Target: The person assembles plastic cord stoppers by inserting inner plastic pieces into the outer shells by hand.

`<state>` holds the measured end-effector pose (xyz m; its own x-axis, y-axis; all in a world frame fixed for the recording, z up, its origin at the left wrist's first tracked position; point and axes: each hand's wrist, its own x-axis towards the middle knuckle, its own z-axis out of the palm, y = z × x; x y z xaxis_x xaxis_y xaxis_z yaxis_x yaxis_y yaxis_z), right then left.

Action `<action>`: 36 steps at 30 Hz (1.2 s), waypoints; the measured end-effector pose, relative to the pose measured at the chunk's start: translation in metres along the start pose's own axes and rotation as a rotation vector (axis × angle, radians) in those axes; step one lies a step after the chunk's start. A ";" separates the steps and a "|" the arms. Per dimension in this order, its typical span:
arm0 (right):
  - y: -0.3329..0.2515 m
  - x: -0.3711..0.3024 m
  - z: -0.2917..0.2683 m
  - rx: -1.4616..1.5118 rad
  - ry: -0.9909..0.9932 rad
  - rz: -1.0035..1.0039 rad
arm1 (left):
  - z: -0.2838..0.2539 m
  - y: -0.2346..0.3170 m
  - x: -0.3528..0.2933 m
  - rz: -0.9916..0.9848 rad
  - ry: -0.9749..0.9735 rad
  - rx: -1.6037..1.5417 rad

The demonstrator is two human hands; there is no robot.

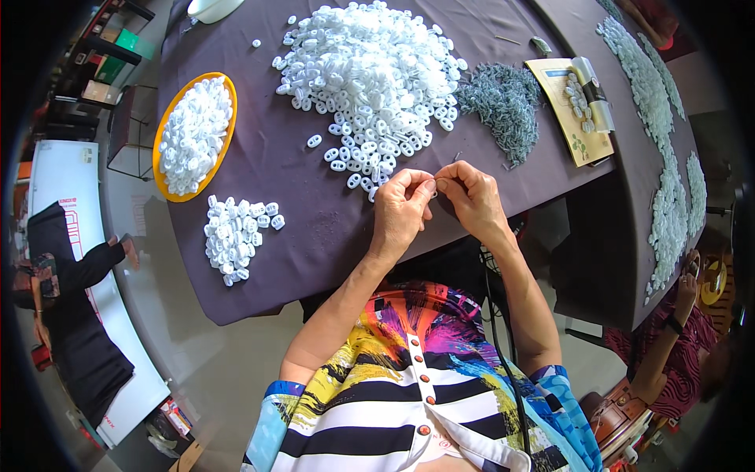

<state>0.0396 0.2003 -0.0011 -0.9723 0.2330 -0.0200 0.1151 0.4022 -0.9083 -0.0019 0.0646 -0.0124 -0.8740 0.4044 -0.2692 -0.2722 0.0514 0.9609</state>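
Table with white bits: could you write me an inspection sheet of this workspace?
Surface: dark cloth, lightly creased.
Job's things: big white heap of two-holed pieces, grey heap, orange dish of white pieces, smaller white pile.
Clutter: yellow card with white pieces on it.
Hands: left hand and right hand pinched together at a small pale piece, mostly hidden.
Cables: black cord running down over the multicoloured shirt.
Surroundings: person in dark clothes at far left; another person at right.
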 end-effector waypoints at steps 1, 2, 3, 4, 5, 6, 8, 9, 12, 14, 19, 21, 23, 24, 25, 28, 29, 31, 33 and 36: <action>0.001 0.000 0.001 0.000 0.001 0.001 | 0.000 0.001 0.000 -0.004 0.006 -0.007; 0.001 0.000 0.002 -0.023 0.020 -0.055 | 0.001 0.002 0.000 -0.004 0.005 -0.006; 0.002 0.000 0.003 -0.046 0.039 -0.110 | 0.000 0.004 0.000 -0.023 -0.001 0.003; 0.002 0.000 0.002 -0.046 0.040 -0.109 | 0.000 0.005 0.000 -0.041 -0.006 0.013; 0.001 0.000 0.001 -0.031 0.033 -0.073 | 0.000 0.006 0.001 -0.042 -0.007 0.014; 0.001 0.000 0.000 -0.016 0.025 -0.037 | 0.001 0.007 0.001 -0.037 -0.015 0.028; 0.001 0.002 0.001 -0.003 0.032 -0.044 | 0.001 0.006 0.001 -0.033 -0.022 0.042; 0.002 0.002 0.001 0.010 0.038 -0.052 | 0.002 0.003 0.002 -0.008 -0.013 0.045; 0.004 0.002 0.001 0.028 0.044 -0.055 | 0.004 0.000 0.004 0.019 -0.003 0.060; 0.003 0.002 0.000 0.022 0.032 -0.040 | 0.004 -0.001 0.004 0.018 -0.002 0.073; 0.003 0.002 0.000 -0.004 0.026 -0.084 | 0.005 -0.001 0.002 0.060 -0.002 0.043; 0.003 0.002 -0.001 -0.001 0.026 -0.075 | 0.005 -0.003 0.003 0.054 0.006 0.051; 0.006 0.002 0.000 0.025 0.017 -0.043 | 0.006 -0.001 0.003 0.048 0.014 0.059; 0.008 0.002 -0.001 0.049 0.011 -0.012 | 0.007 0.003 0.003 0.017 0.027 0.034; 0.010 0.002 0.000 0.048 0.013 -0.010 | 0.009 0.005 0.002 -0.013 0.039 0.009; 0.013 0.002 0.000 0.087 0.097 -0.024 | 0.006 0.002 0.002 -0.009 0.056 0.001; 0.014 0.002 -0.001 0.108 0.075 0.025 | 0.006 0.002 0.003 -0.009 0.055 0.002; 0.012 0.001 -0.002 0.130 0.052 0.073 | 0.006 0.002 0.003 -0.026 0.058 -0.027; 0.007 0.000 -0.003 0.124 -0.010 0.061 | 0.006 0.003 0.002 -0.025 0.057 -0.019; 0.009 0.001 -0.004 0.118 -0.029 0.044 | 0.007 0.006 0.001 -0.026 0.049 -0.002</action>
<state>0.0404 0.2072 -0.0073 -0.9725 0.2216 -0.0720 0.1352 0.2849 -0.9490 -0.0018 0.0717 -0.0069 -0.8854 0.3575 -0.2970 -0.2959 0.0593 0.9534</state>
